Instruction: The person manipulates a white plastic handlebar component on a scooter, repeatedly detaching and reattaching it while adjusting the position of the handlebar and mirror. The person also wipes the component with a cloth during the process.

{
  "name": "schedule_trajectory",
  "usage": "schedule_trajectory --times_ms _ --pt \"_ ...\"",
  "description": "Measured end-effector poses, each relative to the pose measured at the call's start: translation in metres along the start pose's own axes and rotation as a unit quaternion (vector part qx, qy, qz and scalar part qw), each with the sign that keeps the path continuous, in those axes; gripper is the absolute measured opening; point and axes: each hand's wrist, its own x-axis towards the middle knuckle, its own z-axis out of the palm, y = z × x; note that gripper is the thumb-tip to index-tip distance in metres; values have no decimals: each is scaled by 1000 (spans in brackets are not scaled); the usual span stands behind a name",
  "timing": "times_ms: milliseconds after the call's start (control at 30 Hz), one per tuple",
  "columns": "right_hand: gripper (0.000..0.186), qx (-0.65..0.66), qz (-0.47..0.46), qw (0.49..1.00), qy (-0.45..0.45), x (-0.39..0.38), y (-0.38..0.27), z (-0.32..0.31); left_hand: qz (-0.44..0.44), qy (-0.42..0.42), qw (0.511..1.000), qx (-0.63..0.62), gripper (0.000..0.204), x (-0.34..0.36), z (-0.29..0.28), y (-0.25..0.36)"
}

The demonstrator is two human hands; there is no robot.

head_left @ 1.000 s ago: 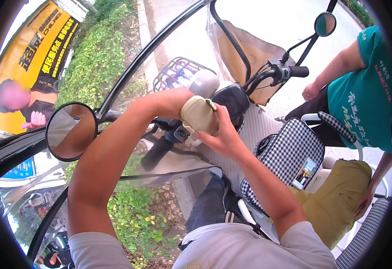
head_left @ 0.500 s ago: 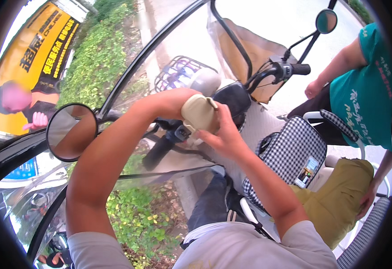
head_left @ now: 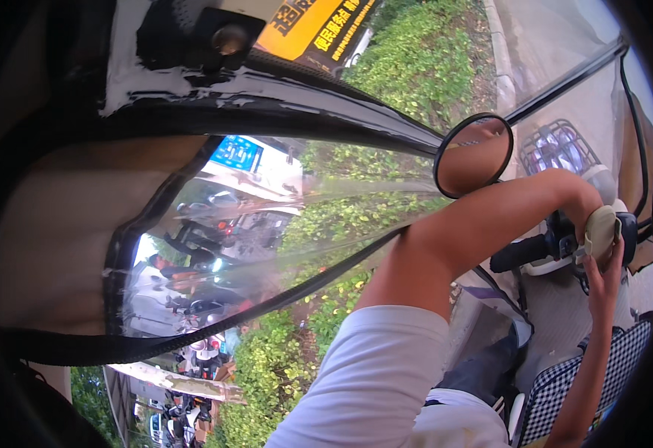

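Note:
A beige rounded object (head_left: 601, 233) is up against my left wrist at the front of a covered scooter; its exact kind is unclear. My right hand (head_left: 605, 270) grips its lower part with thumb and fingers. My left arm reaches across, bent at the wrist, and my left hand (head_left: 588, 203) goes behind the beige object, its fingers hidden. Close by on the left is a black handlebar grip (head_left: 519, 254). Above my left forearm stands a round black-rimmed mirror (head_left: 473, 155), reflecting an arm.
A clear plastic side sheet (head_left: 214, 246) with dark edging hangs at left from a black frame bar (head_left: 326, 97). A wire basket (head_left: 560, 148) is ahead of the handlebar. A black-and-white checked seat (head_left: 558, 399) lies lower right. Green shrubs (head_left: 423, 60) line the roadside.
The view has swung left, so my hands and the beige object now appear at the far right. The person in green has left the picture. My right hand still holds the object.

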Motion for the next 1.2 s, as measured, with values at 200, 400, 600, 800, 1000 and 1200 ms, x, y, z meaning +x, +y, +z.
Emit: schedule_trajectory --times_ms 200,400,600,800,1000,1200 --pt "75 -34 -7 999 8 4 15 -9 38 -13 998 56 50 16 -4 -4" --pt "70 -84 -27 996 23 8 31 -17 68 17 997 17 54 22 8 -13" --pt "71 -89 -21 996 15 10 32 -20 -4 -53 996 78 55 31 -2 -9" --pt "68 -96 -33 995 4 13 44 -23 138 21 990 14 47 40 14 -30" --pt "66 -120 -62 991 -9 19 54 -34 137 20 990 15 47 63 21 -51" --pt "67 -111 -71 991 -25 23 60 -41 131 72 983 105 49 60 24 -46"
